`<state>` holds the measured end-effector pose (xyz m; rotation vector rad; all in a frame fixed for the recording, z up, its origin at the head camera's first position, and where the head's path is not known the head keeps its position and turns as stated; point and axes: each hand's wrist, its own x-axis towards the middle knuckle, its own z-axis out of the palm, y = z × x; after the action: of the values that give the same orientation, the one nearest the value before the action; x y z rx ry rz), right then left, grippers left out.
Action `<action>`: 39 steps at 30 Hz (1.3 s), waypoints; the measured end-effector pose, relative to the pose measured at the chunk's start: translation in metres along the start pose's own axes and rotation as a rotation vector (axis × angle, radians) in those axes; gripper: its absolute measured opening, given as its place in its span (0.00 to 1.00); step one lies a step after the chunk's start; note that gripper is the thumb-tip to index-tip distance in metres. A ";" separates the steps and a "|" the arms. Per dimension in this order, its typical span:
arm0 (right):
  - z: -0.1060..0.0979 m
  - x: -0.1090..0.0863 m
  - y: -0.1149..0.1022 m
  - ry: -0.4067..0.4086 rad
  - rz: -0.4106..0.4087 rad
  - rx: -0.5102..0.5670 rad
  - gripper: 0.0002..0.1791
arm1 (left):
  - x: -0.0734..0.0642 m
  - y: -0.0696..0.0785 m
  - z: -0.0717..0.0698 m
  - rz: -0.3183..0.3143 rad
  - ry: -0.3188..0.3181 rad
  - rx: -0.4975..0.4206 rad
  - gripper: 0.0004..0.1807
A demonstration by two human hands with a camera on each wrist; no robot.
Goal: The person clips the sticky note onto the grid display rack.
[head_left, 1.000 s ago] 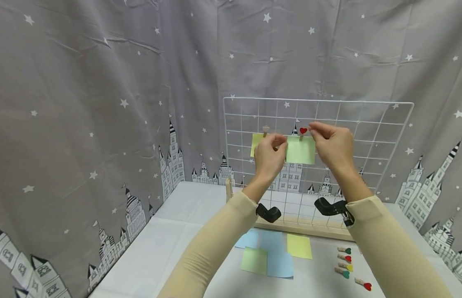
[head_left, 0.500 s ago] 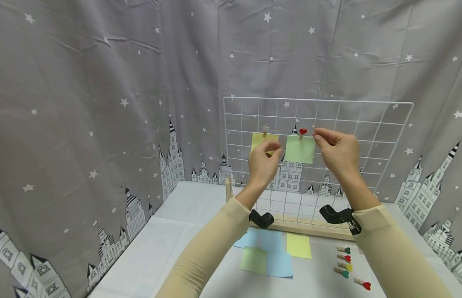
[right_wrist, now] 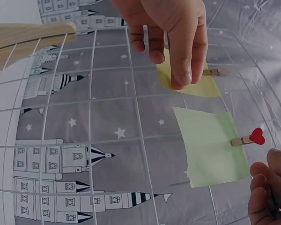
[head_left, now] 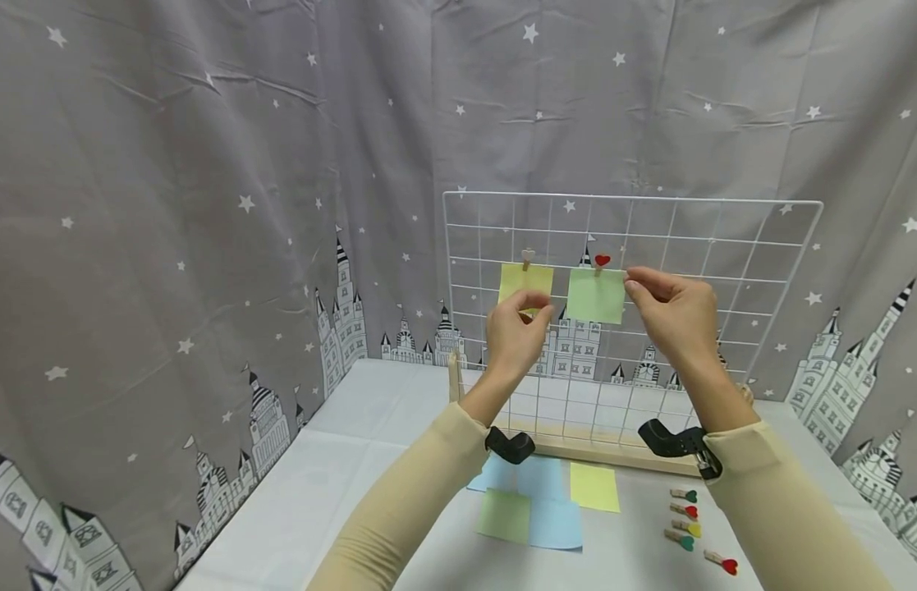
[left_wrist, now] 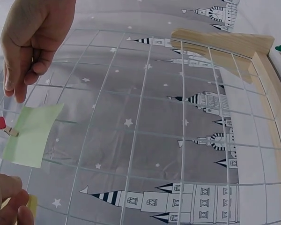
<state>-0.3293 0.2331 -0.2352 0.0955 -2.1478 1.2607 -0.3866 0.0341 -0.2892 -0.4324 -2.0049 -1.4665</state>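
A light green sticky note (head_left: 595, 297) hangs on the white wire grid (head_left: 650, 197), clipped at its top by a small wooden peg with a red heart (head_left: 602, 260). To its left hangs a yellow sticky note (head_left: 524, 277) under a peg with a pale heart (head_left: 528, 255). My left hand (head_left: 513, 336), fingers loosely bent and holding nothing, is in front of the yellow note's lower part. My right hand (head_left: 680, 320) is beside the green note's upper right corner. In the right wrist view, a gap separates the right hand (right_wrist: 269, 190) from the green note (right_wrist: 213, 150).
Blue sticky notes (head_left: 556, 525), a green one (head_left: 505, 515) and a yellow one (head_left: 594, 487) lie on the white table before the grid's wooden base (head_left: 613, 451). Several heart pegs (head_left: 683, 511) lie at the right. A grey curtain (head_left: 399, 98) hangs behind.
Both hands have drawn away from the green note: the left moved left and down, the right slightly right and down. The note stays hanging under its red-heart peg.
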 end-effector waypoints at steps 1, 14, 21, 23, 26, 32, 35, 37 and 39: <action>0.000 -0.001 0.000 0.002 0.004 0.000 0.19 | -0.001 -0.001 0.000 0.001 -0.001 0.000 0.05; 0.000 -0.010 0.007 -0.028 0.029 0.004 0.21 | -0.006 -0.007 -0.007 0.011 -0.023 -0.011 0.07; 0.000 -0.016 0.012 -0.033 0.043 -0.005 0.22 | -0.011 -0.011 -0.011 -0.012 -0.032 -0.008 0.07; 0.000 -0.018 0.014 -0.034 0.047 -0.002 0.22 | -0.013 -0.012 -0.012 -0.020 -0.035 -0.011 0.07; -0.001 -0.021 0.016 -0.036 0.049 -0.005 0.23 | -0.015 -0.014 -0.014 -0.027 -0.038 -0.012 0.07; -0.005 -0.026 0.022 -0.041 0.049 -0.011 0.25 | -0.019 -0.018 -0.016 -0.030 -0.038 0.000 0.07; -0.005 -0.028 0.026 -0.048 0.056 -0.015 0.25 | -0.022 -0.021 -0.018 -0.038 -0.041 -0.001 0.07; -0.006 -0.030 0.029 -0.048 0.056 -0.018 0.25 | -0.024 -0.022 -0.020 -0.044 -0.045 -0.005 0.07; -0.006 -0.032 0.032 -0.044 0.051 -0.016 0.24 | -0.027 -0.024 -0.022 -0.057 -0.053 -0.003 0.07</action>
<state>-0.3125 0.2468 -0.2752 0.0621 -2.2105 1.2812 -0.3738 0.0080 -0.3198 -0.4227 -2.0722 -1.5077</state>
